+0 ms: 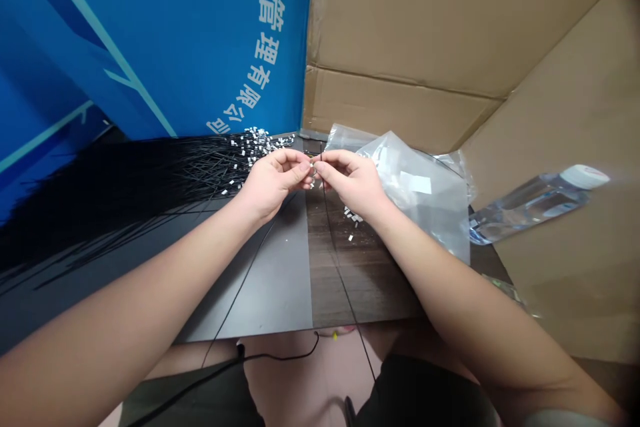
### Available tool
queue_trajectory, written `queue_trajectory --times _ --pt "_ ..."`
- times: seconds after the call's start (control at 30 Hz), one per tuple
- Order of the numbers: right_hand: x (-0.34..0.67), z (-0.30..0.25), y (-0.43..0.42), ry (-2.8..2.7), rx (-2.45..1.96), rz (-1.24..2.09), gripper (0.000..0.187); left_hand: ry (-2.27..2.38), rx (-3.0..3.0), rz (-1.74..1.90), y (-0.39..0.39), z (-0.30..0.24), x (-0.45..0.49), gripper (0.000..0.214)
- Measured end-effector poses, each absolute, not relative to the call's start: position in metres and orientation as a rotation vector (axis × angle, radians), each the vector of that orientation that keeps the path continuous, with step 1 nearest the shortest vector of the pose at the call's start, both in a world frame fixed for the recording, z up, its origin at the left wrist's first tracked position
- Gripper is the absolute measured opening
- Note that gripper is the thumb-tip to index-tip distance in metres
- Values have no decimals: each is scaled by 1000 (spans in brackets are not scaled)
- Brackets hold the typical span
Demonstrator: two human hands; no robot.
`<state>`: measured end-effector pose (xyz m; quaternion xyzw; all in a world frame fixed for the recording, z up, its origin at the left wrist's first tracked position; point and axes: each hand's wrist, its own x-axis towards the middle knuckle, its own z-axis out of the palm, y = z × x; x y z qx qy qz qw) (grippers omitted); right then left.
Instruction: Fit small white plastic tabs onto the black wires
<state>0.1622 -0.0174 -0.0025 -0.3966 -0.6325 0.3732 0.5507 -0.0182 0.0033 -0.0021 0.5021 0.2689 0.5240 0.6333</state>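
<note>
My left hand (274, 183) and my right hand (350, 180) meet at the middle of the table, fingertips pinching a small shiny metal ring (313, 173). A thin black wire (334, 260) runs from the pinch down across the tabletop and over its front edge. Their fingers partly hide the ring. To the left of my left hand lies a large bundle of thin black wires (150, 187), with small white tags (255, 143) on their ends. A few similar white pieces (352, 216) lie just below my right hand.
The tabletop (280, 280) is part grey, part dark wood. A clear plastic bag (420, 190) lies to the right, and a plastic water bottle (530, 207) rests on cardboard (550, 113). A blue banner with white lettering (150, 33) stands behind. A black cable (240, 363) crosses my lap.
</note>
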Motion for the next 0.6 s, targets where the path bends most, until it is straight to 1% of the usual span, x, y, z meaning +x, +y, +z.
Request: queue_trajectory --times 0.13,0.37,0.6 --pt "162 -1 -20 -1535 -954 864 29 659 1173 1211 3 0 -21 48" --pt "165 -1 -21 -1637 -880 782 16 681 1194 1180 -6 11 -23 42" --pt "162 2 -27 -1607 -914 787 19 665 1099 1131 -8 11 -22 37"
